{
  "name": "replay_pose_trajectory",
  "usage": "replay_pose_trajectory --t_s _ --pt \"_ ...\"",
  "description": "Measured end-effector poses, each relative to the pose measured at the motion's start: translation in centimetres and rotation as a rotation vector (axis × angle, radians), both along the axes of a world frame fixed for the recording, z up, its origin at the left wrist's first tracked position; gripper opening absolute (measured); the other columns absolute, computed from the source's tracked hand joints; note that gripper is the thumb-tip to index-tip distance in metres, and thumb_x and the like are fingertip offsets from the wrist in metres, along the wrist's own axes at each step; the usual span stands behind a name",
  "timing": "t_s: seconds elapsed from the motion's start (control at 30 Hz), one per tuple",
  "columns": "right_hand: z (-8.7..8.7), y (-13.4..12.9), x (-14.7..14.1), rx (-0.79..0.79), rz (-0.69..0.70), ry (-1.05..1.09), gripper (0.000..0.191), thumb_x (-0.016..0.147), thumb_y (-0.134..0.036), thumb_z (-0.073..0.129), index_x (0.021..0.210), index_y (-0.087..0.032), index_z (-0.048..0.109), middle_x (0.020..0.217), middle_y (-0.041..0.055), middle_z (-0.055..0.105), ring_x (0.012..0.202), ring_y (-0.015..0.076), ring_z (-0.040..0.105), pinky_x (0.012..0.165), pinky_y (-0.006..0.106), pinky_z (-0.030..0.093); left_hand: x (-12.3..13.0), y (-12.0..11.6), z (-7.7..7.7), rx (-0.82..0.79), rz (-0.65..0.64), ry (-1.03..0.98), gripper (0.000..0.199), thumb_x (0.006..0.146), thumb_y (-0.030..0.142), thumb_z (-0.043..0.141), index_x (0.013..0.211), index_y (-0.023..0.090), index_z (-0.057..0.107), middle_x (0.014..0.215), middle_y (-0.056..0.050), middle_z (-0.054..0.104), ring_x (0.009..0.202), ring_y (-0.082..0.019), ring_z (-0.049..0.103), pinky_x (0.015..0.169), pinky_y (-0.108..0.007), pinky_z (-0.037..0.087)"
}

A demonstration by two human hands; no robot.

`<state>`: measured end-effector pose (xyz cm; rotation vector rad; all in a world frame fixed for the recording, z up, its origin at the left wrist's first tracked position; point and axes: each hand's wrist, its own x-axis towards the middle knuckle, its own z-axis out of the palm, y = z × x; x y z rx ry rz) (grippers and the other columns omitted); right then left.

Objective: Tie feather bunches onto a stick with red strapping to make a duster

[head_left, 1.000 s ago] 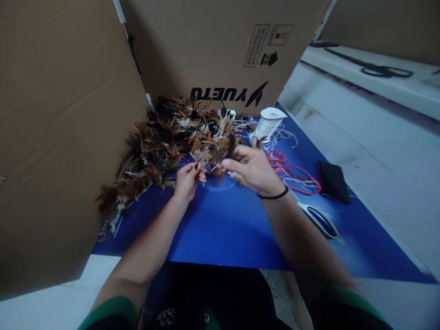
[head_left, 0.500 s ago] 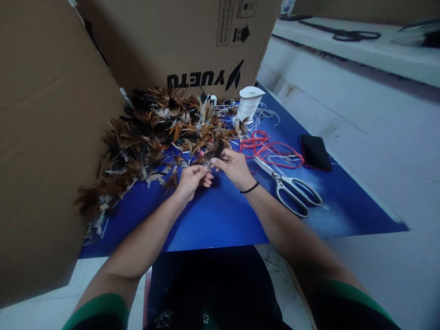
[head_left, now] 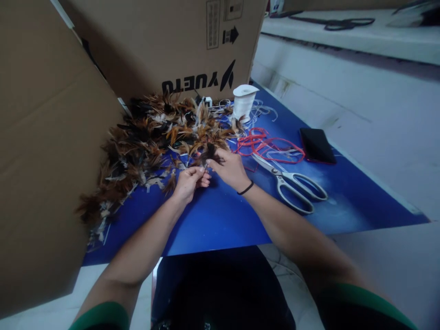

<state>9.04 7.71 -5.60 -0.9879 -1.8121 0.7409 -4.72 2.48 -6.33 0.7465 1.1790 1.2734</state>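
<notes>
My left hand [head_left: 189, 182] is closed, thumb and forefinger pinching the pale lower end of a small dark feather bunch [head_left: 209, 152]. Close against it, my right hand [head_left: 231, 169], with a black band at the wrist, has its fingers closed around the same bunch. The bunch's dark brown tips stick up above my right fingers, while its base is partly hidden between the hands. Just beyond lies a large heap of brown, orange and black feathers [head_left: 137, 142] with pale tied ends. All of it rests on a blue tabletop [head_left: 213, 229].
Scissors [head_left: 292, 183] with pale handles lie to the right, beside tangled red ribbon [head_left: 254, 142]. Behind stands a white spool [head_left: 244, 103], and farther right a black phone [head_left: 316, 145]. Large cardboard boxes [head_left: 41, 137] wall off the left and back. A white ledge [head_left: 326, 36] runs along the right wall.
The view has shifted slightly. My right hand has tilted a little, and more of the dark feather tips shows above its fingers. Both hands stay together at the bunch.
</notes>
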Motion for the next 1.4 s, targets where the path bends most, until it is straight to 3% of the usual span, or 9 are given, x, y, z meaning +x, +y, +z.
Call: replay_pose_trajectory --t_s 0.63,1.07,1.4 --pt "-0.3 0.8 0.1 0.042 0.143 0.008 0.015 0.078 -0.021 0.057 0.066 -0.019 0.048 0.059 -0.0046 0.048 0.059 0.0103 0.044 0.058 0.024 0.033 -0.8 0.3 0.1 -0.044 -0.054 -0.021 0.019 0.071 0.022 0.076 0.072 0.009 0.064 0.061 -0.004 0.067 0.046 -0.007 0.056 0.046 -0.018 0.048" --pt "-0.5 -0.2 -0.7 0.234 -0.023 -0.029 0.014 0.079 -0.019 0.058 0.067 -0.019 0.053 0.063 -0.0022 0.055 0.059 0.0109 0.048 0.06 0.023 0.037 -0.4 0.2 0.1 -0.049 -0.014 -0.055 0.011 0.079 0.014 0.068 0.071 0.008 0.064 0.06 -0.004 0.066 0.046 -0.008 0.059 0.047 -0.018 0.05" --pt "-1.1 -0.8 -1.4 0.114 -0.142 0.024 0.017 0.078 -0.031 0.061 0.067 -0.019 0.056 0.064 0.0001 0.059 0.059 0.0127 0.05 0.057 0.026 0.04 -0.1 0.2 -0.2 0.022 0.054 -0.003 0.017 0.077 0.02 0.07 0.069 0.008 0.061 0.056 -0.002 0.063 0.042 -0.008 0.056 0.043 -0.019 0.047"
